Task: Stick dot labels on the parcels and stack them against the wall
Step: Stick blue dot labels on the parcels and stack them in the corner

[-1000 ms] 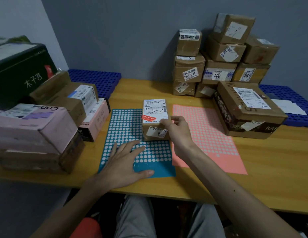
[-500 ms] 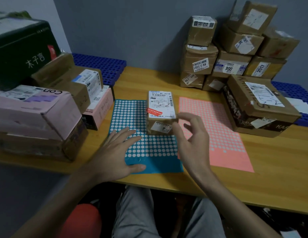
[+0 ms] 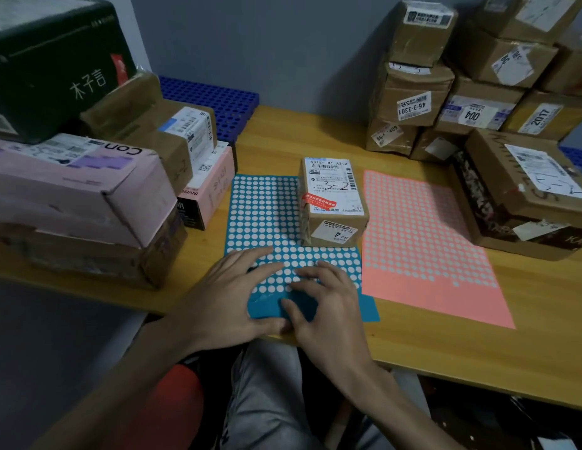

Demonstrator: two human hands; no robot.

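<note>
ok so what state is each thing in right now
blue sheet, flat on the table, mostly peeled
small parcel, taped shut, standing on the blue sheet
pink sheet, flat, upper part peeled
left hand, flat, pressing the blue sheet
right hand, fingers bent, tips on the blue sheet
stacked parcels, piled against the wall

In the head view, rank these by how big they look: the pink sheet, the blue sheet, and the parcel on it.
1. Pink sheet.
2. Blue sheet, partly covered, so the two may match.
3. Parcel, clearly smallest.
</note>
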